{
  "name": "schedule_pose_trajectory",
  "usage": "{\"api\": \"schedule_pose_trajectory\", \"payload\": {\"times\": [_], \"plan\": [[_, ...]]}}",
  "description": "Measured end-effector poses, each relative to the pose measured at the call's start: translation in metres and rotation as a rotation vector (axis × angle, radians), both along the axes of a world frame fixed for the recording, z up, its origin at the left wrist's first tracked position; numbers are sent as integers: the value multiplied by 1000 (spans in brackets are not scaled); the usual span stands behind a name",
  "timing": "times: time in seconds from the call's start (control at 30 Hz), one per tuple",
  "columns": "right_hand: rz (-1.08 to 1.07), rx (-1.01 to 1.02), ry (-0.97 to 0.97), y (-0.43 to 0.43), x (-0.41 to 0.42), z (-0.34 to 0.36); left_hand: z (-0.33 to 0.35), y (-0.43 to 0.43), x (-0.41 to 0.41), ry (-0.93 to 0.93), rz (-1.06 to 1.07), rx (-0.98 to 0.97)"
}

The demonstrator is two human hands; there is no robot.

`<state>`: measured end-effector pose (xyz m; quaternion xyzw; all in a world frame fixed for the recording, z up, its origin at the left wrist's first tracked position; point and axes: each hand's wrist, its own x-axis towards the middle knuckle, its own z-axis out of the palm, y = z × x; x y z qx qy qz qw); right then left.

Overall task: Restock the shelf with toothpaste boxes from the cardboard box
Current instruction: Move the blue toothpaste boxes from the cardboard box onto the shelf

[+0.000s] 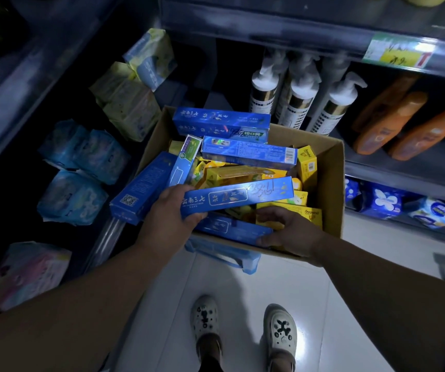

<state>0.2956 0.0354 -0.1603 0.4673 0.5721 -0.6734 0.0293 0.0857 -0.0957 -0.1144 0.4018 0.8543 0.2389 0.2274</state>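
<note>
Dim shop aisle, crowded on both sides: pump bottles [299,103] and orange bottles [393,124] on the right, soft packs [87,151] on the left. Between them sits the cardboard box [328,183], heaped with cartons. My left hand [170,210] grips a blue toothpaste box [237,196] above the heap. My right hand [294,232] curves over a lower blue carton [229,228] by the near wall; I cannot tell if it has a grip.

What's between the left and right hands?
Head view: a long blue toothpaste box lying in the brown cardboard box runs from the left hand to the right hand; the handwritten blue box the left hand grips sits above.
</note>
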Motion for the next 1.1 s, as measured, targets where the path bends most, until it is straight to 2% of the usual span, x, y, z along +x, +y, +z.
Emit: {"api": "schedule_pose_trajectory", "payload": {"times": [0.23, 0.37, 0.57, 0.67, 0.77, 0.9, 1.1], "plan": [[-105, -30, 61, -3, -4, 16, 10, -2, -5, -17, 58, 26], [-45, -4, 24, -9, -3, 27, 14, 1, -8, -13, 76, 50], [324, 456, -99, -11, -10, 36, 22, 1, -14, -15, 72, 41], [434, 635, -141, -10, -14, 50, 32, 2, -17, -1, 48, 22], [385, 652, -174, -7, -16, 63, 45, 5, -21, -17, 39, 51], [203, 506, -51, 2, -14, 84, 70, 8, -28, -47, 38, 83], [-27, 412, 49, 26, 8, 125, 116, 2, -39, -13, 74, 107]]}}
